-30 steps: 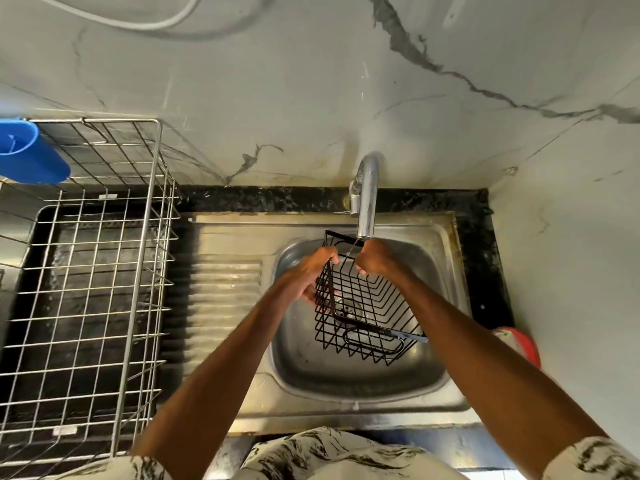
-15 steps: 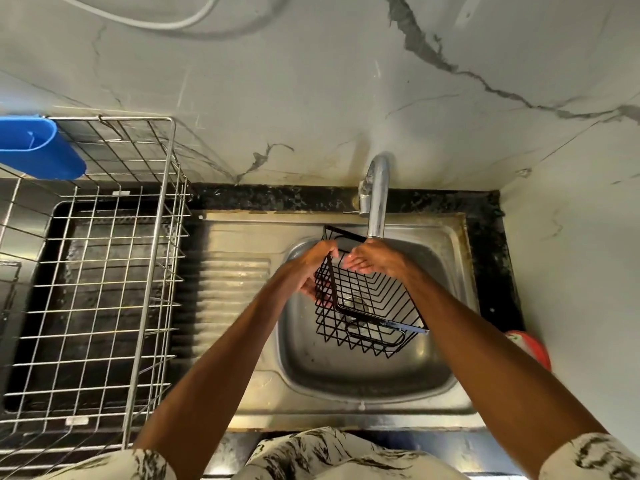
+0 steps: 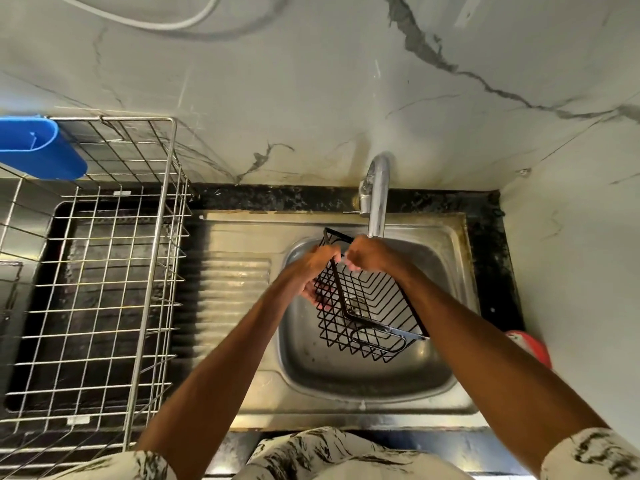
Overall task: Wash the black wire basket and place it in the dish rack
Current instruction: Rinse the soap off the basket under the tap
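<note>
Room: a kitchen corner with pale marble-look walls and a dark stone bench (image 3: 277,202) that carries a steel sink (image 3: 460,393) with a ribbed drainboard.
Left hand: the left hand (image 3: 317,268) is closed around the left side of the black wire basket (image 3: 367,320); its fingers are seen through the wires under the basket wall, so I judge it carries the weight.
Right hand: the right hand (image 3: 369,254) is curled into a loose fist on the far top rim, just beside the left hand. If it pinches a wire or only rubs it, I cannot tell.
Basket: it is held in the air above the sink bowl, tilted, the opening turned up and toward the person. Its long axis runs from the hands at the far left down to the near right.
Tap: the tap (image 3: 377,199) ends just above the right hand. Running water is not clear to see.
Dish rack: the dish rack (image 3: 152,237) stands on the left, beyond the drainboard, well apart from the basket; a blue holder (image 3: 45,147) hangs on its far corner.
Key relation: the rack lies to the left of both hands, and the left hand is nearer to it. I judge the washing is not finished, so the transfer to the left is not yet due.
</note>
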### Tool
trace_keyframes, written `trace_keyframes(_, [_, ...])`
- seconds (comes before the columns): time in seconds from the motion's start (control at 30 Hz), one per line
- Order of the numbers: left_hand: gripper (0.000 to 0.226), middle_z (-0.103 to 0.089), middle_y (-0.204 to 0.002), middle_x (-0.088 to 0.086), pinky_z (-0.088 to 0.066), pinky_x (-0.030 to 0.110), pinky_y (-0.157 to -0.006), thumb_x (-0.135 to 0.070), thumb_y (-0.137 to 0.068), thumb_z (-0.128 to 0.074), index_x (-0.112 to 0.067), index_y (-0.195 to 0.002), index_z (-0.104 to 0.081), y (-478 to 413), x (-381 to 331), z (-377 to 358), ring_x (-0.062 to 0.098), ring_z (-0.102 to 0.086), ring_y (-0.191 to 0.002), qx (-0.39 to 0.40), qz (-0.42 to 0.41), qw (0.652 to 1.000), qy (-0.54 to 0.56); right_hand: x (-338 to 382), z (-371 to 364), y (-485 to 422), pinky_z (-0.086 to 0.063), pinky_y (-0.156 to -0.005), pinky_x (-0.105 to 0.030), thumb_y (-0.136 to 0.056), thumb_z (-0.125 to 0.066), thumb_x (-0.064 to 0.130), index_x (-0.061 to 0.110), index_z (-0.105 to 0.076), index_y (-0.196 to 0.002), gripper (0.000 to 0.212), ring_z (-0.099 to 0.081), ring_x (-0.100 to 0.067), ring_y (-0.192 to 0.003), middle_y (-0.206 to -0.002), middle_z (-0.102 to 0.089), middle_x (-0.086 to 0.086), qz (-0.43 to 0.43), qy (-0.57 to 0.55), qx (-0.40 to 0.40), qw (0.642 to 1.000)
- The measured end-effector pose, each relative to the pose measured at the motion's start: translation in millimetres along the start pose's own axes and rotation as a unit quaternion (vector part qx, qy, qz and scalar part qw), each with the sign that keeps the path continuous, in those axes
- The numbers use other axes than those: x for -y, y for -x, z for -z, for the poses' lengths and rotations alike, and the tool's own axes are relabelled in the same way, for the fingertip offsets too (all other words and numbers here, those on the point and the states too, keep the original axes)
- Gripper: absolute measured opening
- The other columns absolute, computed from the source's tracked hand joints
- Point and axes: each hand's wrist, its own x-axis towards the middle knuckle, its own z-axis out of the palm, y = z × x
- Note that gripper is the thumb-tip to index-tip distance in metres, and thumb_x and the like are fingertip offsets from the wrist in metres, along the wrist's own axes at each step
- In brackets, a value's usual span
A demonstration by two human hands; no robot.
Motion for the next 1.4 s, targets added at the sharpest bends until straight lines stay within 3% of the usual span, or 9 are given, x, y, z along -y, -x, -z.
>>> trace_keyframes(0.1, [0.026,-0.041,-0.153,0.020,-0.053,0.055,-0.099,-0.041,-0.100,-0.055,-0.021,-0.116,-0.058,6,-1,1,0.034,-0.050,-0.112,0.014,-0.008,1.000,-0.018,7,4,1,-0.056,-0.064,-0.020,-0.101,-0.060,0.016,0.005,-0.070,-0.111,0.017,-0.072,-0.009,-0.076,-0.091,-0.075,-0.007,0.033,-0.247,0.014,0.968])
trace_keyframes(0.27, [0.053,-0.041,-0.151,0.025,-0.057,0.042,-0.076,-0.048,-0.103,-0.050,-0.017,-0.145,-0.047,5,0,1,0.041,-0.057,-0.116,0.007,-0.003,1.000,-0.023,-4,6,-6,-0.058,-0.085,-0.028,-0.099,-0.062,0.017,0.004,-0.069,-0.114,0.021,-0.072,-0.020,-0.104,-0.103,-0.075,-0.008,-0.030,-0.278,0.054,0.959])
trace_keyframes(0.43, [0.049,-0.044,-0.128,0.013,-0.053,0.036,-0.069,-0.046,-0.097,-0.056,-0.021,-0.139,-0.049,-2,-1,4,0.033,-0.055,-0.103,0.008,-0.012,0.999,-0.039,-13,9,0,-0.048,-0.048,-0.021,-0.103,-0.051,0.006,0.004,-0.063,-0.095,0.014,-0.056,-0.014,-0.055,-0.066,-0.056,-0.003,-0.140,-0.254,0.029,0.957])
trace_keyframes(0.5, [0.057,-0.049,-0.131,0.014,-0.058,0.040,-0.076,-0.054,-0.094,-0.055,-0.021,-0.141,-0.050,-4,1,2,0.031,-0.057,-0.102,0.003,-0.012,0.999,-0.047,-12,11,3,-0.053,-0.056,-0.024,-0.102,-0.056,0.009,0.002,-0.066,-0.094,0.015,-0.065,-0.016,-0.060,-0.075,-0.066,-0.008,-0.109,-0.280,0.052,0.952])
trace_keyframes(0.73, [0.072,-0.045,-0.148,0.023,-0.055,0.041,-0.086,-0.063,-0.099,-0.049,-0.021,-0.156,-0.035,-7,5,-4,0.028,-0.055,-0.099,0.008,0.007,1.000,-0.024,7,28,21,-0.063,-0.072,-0.032,-0.097,-0.062,0.013,-0.012,-0.062,-0.118,0.032,-0.074,-0.031,-0.087,-0.097,-0.075,-0.020,-0.007,-0.533,0.111,0.839])
trace_keyframes(0.9, [0.100,-0.053,-0.135,0.022,-0.061,0.052,-0.088,-0.082,-0.070,-0.056,-0.025,-0.151,-0.040,-10,4,-2,0.037,-0.066,-0.103,0.008,0.048,0.999,-0.002,15,30,21,-0.063,-0.081,-0.036,-0.092,-0.067,0.008,-0.005,-0.071,-0.107,0.021,-0.075,-0.027,-0.083,-0.091,-0.076,-0.016,0.008,-0.471,0.101,0.877])
trace_keyframes(1.03, [0.087,-0.049,-0.141,0.035,-0.062,0.054,-0.084,-0.057,-0.079,-0.065,-0.022,-0.153,-0.037,-6,-1,1,0.049,-0.066,-0.110,0.033,0.081,0.995,0.039,19,39,29,-0.050,-0.105,-0.048,-0.070,-0.075,0.016,0.005,-0.081,-0.092,0.025,-0.064,-0.038,-0.110,-0.119,-0.064,-0.029,0.067,-0.506,0.154,0.846])
trace_keyframes(1.17, [0.073,-0.064,-0.124,0.035,-0.064,0.046,-0.062,-0.048,-0.090,-0.063,-0.022,-0.152,-0.035,-6,1,5,0.047,-0.075,-0.089,0.072,0.103,0.989,0.079,12,33,21,-0.059,-0.090,-0.033,-0.083,-0.070,0.011,-0.010,-0.063,-0.122,0.045,-0.069,-0.030,-0.103,-0.122,-0.066,-0.027,0.017,-0.498,0.100,0.861])
trace_keyframes(1.4, [0.064,-0.060,-0.129,0.032,-0.061,0.063,-0.081,-0.062,-0.070,-0.069,-0.029,-0.122,-0.052,-19,18,11,0.049,-0.075,-0.090,0.057,0.064,0.995,0.056,-7,27,19,-0.055,-0.079,-0.026,-0.102,-0.053,0.007,-0.002,-0.060,-0.127,0.027,-0.069,-0.020,-0.098,-0.116,-0.071,-0.017,-0.102,-0.318,0.052,0.941])
